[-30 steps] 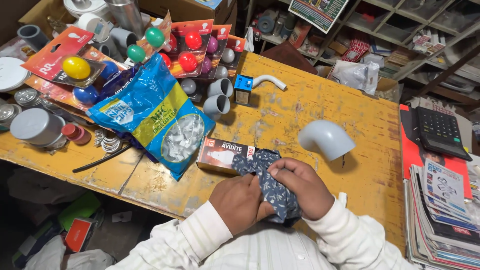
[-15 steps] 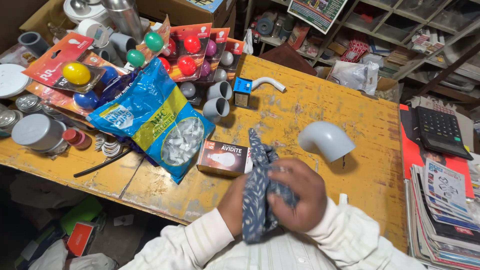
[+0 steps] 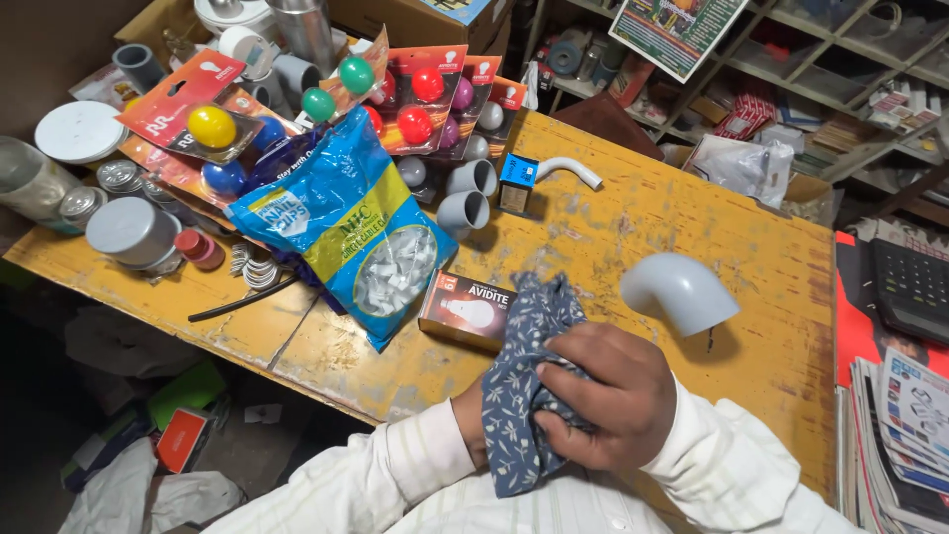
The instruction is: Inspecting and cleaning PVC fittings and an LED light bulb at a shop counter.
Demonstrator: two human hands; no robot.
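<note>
Cloth point(image 3: 529, 381), blue with a floral print, bunched at the near edge of the yellow surface point(image 3: 633, 222), just near-side of the bulb box point(image 3: 465, 310). Right hand point(image 3: 603, 396) on top, fingers clamped on cloth; left hand point(image 3: 473, 420) mostly hidden beneath it, fingers' state can't be told. Blue clip bag point(image 3: 346, 222) left of box, grey elbow point(image 3: 677, 292) right of it. Risk, as a judgement: loose cloth end could snag the box and drag it off the edge.

A worn yellow table point(image 3: 643, 222) carried a blue clip bag point(image 3: 346, 232) at left, a bulb box point(image 3: 465, 310) near, and a grey pipe elbow point(image 3: 677, 292) at right.
</note>
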